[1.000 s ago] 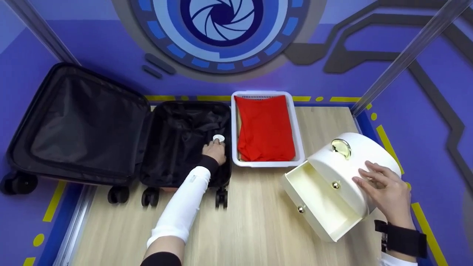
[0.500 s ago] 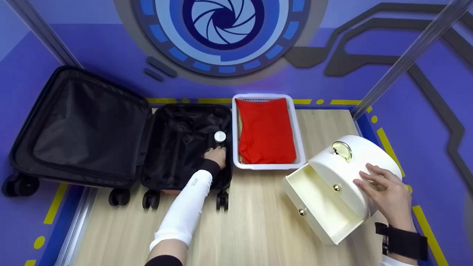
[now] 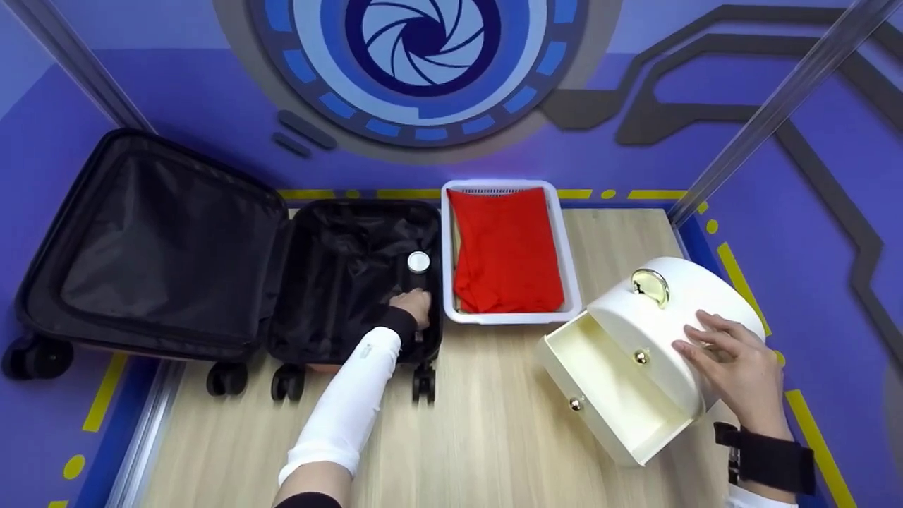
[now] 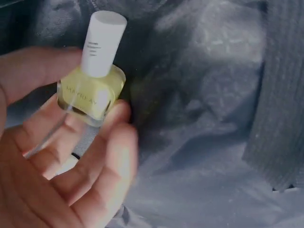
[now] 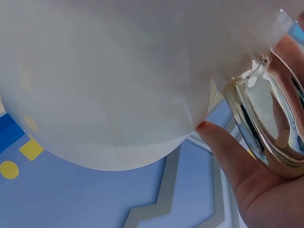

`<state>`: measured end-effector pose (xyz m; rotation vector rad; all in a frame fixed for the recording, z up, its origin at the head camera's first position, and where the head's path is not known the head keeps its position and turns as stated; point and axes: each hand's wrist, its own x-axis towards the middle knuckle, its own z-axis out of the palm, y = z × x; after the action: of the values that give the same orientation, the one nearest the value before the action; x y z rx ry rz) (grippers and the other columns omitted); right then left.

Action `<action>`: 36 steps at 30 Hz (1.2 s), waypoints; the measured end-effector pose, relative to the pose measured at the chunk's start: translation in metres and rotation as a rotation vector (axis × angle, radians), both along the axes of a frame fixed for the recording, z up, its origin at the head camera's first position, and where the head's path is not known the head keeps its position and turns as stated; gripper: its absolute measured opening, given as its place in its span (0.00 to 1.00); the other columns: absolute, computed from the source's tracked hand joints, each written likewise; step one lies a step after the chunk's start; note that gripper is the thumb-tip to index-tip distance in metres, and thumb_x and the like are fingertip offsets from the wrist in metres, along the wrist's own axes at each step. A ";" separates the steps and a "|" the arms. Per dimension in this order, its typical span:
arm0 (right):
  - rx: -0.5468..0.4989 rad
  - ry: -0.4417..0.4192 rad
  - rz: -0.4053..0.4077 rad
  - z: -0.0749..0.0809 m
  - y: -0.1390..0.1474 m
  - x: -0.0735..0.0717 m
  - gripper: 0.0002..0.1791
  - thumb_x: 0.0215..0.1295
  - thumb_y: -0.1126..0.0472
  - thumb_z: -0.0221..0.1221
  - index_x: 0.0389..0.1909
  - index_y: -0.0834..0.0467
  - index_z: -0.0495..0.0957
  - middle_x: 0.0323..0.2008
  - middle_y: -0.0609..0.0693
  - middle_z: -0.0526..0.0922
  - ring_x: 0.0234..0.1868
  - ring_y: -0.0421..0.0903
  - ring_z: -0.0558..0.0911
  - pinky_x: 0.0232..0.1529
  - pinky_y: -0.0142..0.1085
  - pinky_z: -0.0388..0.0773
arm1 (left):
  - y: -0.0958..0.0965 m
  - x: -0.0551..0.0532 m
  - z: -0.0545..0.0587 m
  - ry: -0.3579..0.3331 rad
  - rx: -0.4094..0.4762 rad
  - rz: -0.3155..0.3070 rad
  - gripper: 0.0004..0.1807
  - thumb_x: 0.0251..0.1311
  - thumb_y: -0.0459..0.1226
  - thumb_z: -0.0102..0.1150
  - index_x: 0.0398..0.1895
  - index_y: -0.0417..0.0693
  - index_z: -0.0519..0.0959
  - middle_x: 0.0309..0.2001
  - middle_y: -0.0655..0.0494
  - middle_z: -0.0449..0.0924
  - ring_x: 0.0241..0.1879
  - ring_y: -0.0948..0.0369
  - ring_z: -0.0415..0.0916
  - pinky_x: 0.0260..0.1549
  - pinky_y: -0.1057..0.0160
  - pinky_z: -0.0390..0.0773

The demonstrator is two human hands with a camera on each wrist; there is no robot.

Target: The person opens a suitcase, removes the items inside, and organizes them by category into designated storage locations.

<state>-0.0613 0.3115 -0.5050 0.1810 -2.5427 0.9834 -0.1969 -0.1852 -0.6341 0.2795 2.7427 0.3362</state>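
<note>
In the head view my left hand (image 3: 413, 307) is down inside the right half of an open black suitcase (image 3: 331, 282). The left wrist view shows its fingers curled about a small nail polish bottle (image 4: 92, 92), yellow with a white cap. A round white-lidded jar (image 3: 418, 262) sits in the suitcase just beyond that hand. My right hand (image 3: 744, 367) rests against the curved top of a white storage box (image 3: 695, 303), its fingers slightly bent. In the right wrist view the thumb tip touches the box near a shiny gold handle (image 5: 266, 116).
A white basket (image 3: 573, 282) with a folded red cloth (image 3: 508, 250) stands between the suitcase and the box. The box's drawer (image 3: 614, 381) is pulled out toward the front left. The suitcase lid half (image 3: 169, 247) leans at the left wall.
My left hand has drawn back from the white-lidded jar toward the near end of the suitcase, leaving the jar there. My right hand stays at the box.
</note>
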 end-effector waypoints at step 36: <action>0.006 0.022 0.007 0.000 0.002 -0.001 0.18 0.44 0.72 0.80 0.40 0.64 0.90 0.53 0.60 0.87 0.62 0.21 0.74 0.48 0.12 0.69 | 0.187 0.108 0.076 0.489 0.475 -0.420 0.18 0.66 0.38 0.59 0.59 0.60 0.82 0.56 0.58 0.79 0.49 0.62 0.80 0.46 0.68 0.75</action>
<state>-0.0619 0.3133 -0.5055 0.2020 -2.5270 0.9714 -0.0886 0.0014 -0.5586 1.1784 2.9126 0.8963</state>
